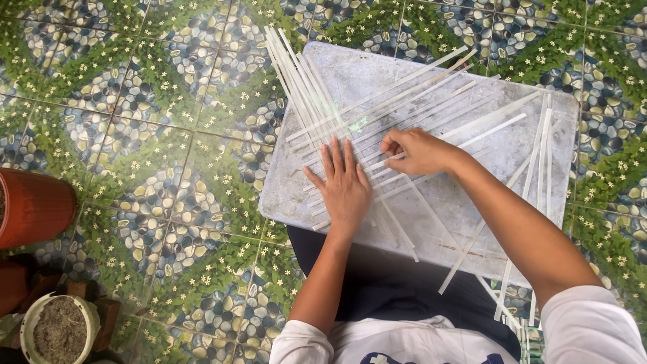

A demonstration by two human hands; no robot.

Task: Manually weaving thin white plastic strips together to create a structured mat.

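Observation:
A grey board rests on my lap with many long white strips laid across it, some crossing each other. My left hand lies flat, fingers spread, pressing down on the crossed strips near the board's left side. My right hand is curled just to its right, fingertips pinching one white strip that runs up toward the right. A bundle of strips sticks out past the board's top left corner. More strips lie upright along the right side.
The floor is tiled in a green leaf and pebble pattern. A red-brown pot stands at the left edge. A white bucket of grey soil sits at the lower left, beside bricks.

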